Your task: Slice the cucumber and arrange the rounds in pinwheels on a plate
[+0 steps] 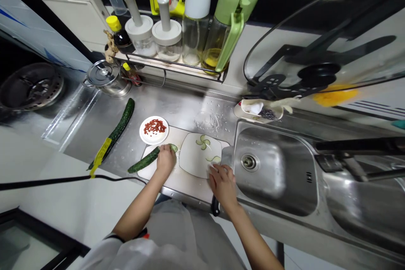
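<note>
In the head view, the left hand (166,162) curled its fingers over the cut cucumber (144,163) on the cutting board (190,186); the right hand (224,184) bent its fingers at the plate's (191,156) edge (pinching anything? I couldn't tell for either), near cucumber slices (203,142).

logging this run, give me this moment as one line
left hand: on cut cucumber | right hand: at plate corner | plate: cucumber slices | black handle: beside right hand

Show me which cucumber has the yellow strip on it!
The cucumber farthest left, on the metal counter: the yellow strip crosses its near end. The other cucumber, partly under the left hand on the cutting board, shows none.
</note>
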`<state>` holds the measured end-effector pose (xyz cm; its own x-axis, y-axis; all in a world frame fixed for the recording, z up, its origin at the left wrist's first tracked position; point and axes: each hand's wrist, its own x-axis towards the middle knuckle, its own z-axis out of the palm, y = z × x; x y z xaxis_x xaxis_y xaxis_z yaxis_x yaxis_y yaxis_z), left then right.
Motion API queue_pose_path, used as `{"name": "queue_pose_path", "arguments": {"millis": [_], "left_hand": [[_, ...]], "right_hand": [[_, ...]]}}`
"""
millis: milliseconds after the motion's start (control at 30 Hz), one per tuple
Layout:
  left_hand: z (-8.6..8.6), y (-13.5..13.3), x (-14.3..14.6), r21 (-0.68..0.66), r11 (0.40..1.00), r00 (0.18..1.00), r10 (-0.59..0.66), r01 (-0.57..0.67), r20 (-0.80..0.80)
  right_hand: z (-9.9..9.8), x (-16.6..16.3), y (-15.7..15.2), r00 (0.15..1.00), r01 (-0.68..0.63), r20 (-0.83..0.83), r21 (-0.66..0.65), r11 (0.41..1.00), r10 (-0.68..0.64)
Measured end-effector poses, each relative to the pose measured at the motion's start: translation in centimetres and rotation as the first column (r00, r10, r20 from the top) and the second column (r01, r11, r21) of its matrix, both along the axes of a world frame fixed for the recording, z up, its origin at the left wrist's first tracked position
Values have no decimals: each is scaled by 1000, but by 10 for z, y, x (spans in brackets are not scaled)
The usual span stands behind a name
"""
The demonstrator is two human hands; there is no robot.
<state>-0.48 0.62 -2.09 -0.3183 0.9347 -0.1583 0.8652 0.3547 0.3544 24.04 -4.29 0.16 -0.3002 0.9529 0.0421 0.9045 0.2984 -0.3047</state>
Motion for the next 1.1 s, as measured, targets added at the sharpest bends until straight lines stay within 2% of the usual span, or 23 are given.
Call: {"name": "queue_pose_path", "arguments": {"millis": [400, 500, 633, 733, 900, 1000, 1100], "left_hand": [[8, 2, 3, -25, 999, 999, 21, -19, 45], [12, -1, 2, -26, 999, 993, 50, -47, 110], [20, -6, -1, -3, 999, 960, 44, -44, 276], [26, -10, 0, -1, 1000, 888, 23, -26, 459], [30, -16, 17, -120, 991, 673, 52, 54, 738], [29, -16, 30, -180, 973, 547, 73, 145, 834], [29, -14, 38, -199, 960, 478, 83, 197, 874]], "right_hand": [[0, -4, 1, 1000, -4, -26, -6, 1000, 3], [2, -6, 1, 998, -5, -56, -23, 1000, 3], [-1, -11, 3, 989, 12, -145, -41, 999, -18], [-6, -18, 8, 967, 17, -255, -30, 999, -24], [-10, -33, 20, 907, -3, -420, -63, 998, -24], [-9, -38, 23, 847, 9, -521, -184, 983, -105], [-8, -37, 22, 758, 43, -592, -372, 927, -273]]}}
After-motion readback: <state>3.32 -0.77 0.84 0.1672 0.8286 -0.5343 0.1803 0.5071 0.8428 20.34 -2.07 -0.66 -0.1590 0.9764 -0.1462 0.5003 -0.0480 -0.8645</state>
